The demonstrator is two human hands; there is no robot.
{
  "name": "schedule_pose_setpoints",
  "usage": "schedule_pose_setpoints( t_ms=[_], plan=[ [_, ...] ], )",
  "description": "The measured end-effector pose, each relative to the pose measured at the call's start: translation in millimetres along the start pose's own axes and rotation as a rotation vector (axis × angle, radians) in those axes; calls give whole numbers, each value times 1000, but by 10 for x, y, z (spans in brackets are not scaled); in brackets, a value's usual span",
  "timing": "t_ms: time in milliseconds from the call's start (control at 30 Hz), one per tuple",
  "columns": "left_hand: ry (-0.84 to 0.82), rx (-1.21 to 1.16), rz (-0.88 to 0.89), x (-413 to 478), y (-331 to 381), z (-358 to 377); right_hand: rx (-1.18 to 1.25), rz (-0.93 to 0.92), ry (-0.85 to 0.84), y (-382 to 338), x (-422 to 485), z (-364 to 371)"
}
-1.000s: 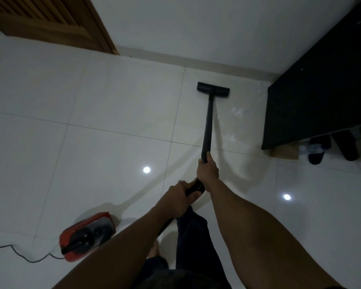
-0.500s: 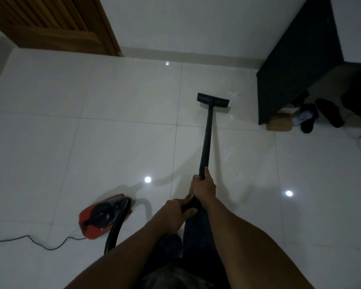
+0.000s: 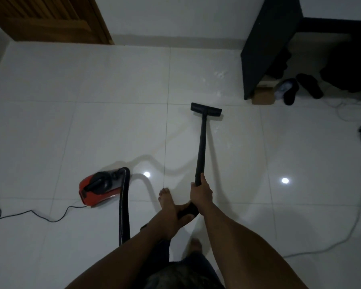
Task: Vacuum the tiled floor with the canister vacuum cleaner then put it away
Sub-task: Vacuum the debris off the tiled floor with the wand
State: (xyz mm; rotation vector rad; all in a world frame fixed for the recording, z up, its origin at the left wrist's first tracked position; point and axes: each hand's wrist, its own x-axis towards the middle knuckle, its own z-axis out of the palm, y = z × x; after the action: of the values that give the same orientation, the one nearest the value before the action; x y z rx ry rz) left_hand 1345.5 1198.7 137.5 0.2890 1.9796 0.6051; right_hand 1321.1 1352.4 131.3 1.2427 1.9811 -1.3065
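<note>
The person stood on the tiled floor with both hands on the black wand of the vacuum. The right hand was the nearer one to the floor head, its fingers wrapped tight around the wand's lower end. The left hand sat just behind it, toward the body, with its fingers closed around the curved handle.

From the right hand the wand ran almost straight away from the person, leaning slightly right, and the floor head lay flat on a tile at its far end, crosswise to the wand. The head sat short of the dark cabinet, which stood beyond it and to its right, with faint pale smudges on the tiles between the two.

The red canister rested on the floor to the left of the hands, well apart from the floor head. Its black hose arched out of the canister and ran back toward the person's body, and its thin power cord trailed off further left.

Vacuuming seemed to be in hand, and any next stroke would likely run along the wand's length, with the right hand steering.
</note>
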Motion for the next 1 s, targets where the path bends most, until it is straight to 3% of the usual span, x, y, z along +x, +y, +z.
schedule_pose_setpoints(
  t_ms=[167, 300, 700, 1000],
  plan=[
    [-18, -94, 105, -747, 456, 602, -18, 4, 16, 830, -430, -221],
    [-57, -100, 83, -1204, 591, 1056, 10, 27, 14, 1399, -803, -308],
    [-128, -70, 97, -1905, -42, 2209, 42, 116, 10, 2746, -1643, 30],
    [-149, -54, 115, -2242, -582, 2790, 64, 148, -4, 3296, -2117, 370]
  ],
)
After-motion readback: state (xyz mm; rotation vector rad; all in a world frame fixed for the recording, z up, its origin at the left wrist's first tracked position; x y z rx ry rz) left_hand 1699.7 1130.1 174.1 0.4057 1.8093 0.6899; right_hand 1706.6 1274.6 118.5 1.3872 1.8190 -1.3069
